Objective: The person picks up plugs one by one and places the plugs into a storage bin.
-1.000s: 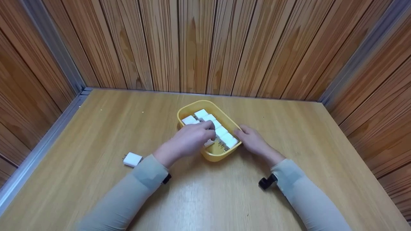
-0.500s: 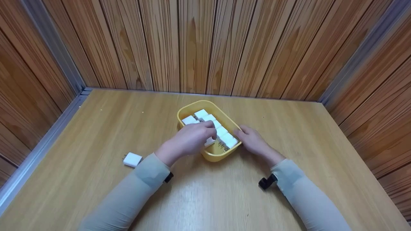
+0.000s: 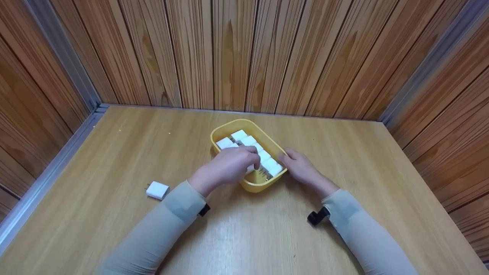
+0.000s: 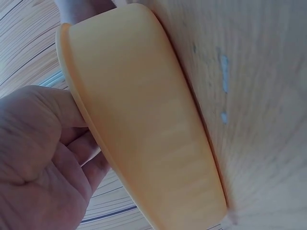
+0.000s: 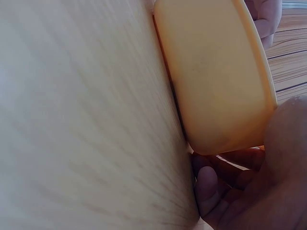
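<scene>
In the head view, a yellow plastic box [image 3: 254, 187] stands on the table, holding several white plug chargers [image 3: 264, 156] laid in rows with metal prongs showing. My left hand [image 3: 232, 163] reaches over the near left rim with curled fingers and holds a white charger [image 3: 250, 168] inside; its fingertips are hidden by the hand and, in the left wrist view, by the box wall [image 4: 139, 105]. My right hand [image 3: 301, 166] grips the box's right end, thumb at the rim and fingers round the outside, as the right wrist view shows.
One more white charger [image 3: 157, 190] lies on the wooden table [image 3: 244, 236] left of the box, close to the left sleeve, prongs pointing left. Wood-panelled walls [image 3: 237, 57] close off the back and both sides. A black wrist strap part [image 3: 318, 217] hangs under the right forearm.
My left hand has shifted slightly to the right over the box, and the charger under its fingers shows a little less. The right hand and the box stay where they were.
</scene>
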